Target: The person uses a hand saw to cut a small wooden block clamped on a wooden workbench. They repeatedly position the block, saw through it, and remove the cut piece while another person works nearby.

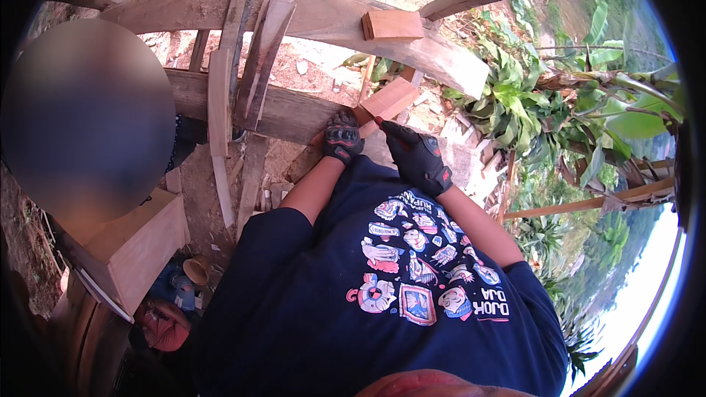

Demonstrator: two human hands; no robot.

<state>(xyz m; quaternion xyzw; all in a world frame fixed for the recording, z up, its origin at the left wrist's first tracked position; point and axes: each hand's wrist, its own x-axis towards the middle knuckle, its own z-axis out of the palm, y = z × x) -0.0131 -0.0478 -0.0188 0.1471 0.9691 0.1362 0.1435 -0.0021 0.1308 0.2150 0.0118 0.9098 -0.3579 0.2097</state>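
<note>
The left hand [342,137], in a black glove, sits at the near edge of the lower beam [290,112], its fingers curled in toward the palm; whether they close on anything is hidden from above. The right hand [417,158], gloved the same way, reaches forward and to the left, its fingers mostly folded together, with a small red tip at their ends; I cannot tell whether that is a tool in the grip or trim on the glove. The lower block [392,98], reddish and flat-sided, lies tilted just ahead of both hands, its near end between them and close to the right fingertips; contact there cannot be made out. Farther off, the upper block [392,26] rests on the upper beam [316,11], which curves across the view. To the left, a slat [218,103] and a wedge-shaped board [267,59] stand against the lower beam. A person [84,117], the head blurred, is at the far left, above an open wooden box [149,254]. Leafy plants [507,92] fill the right side, and a dark printed shirt [294,294] covers the wearer's torso below the hands.
</note>
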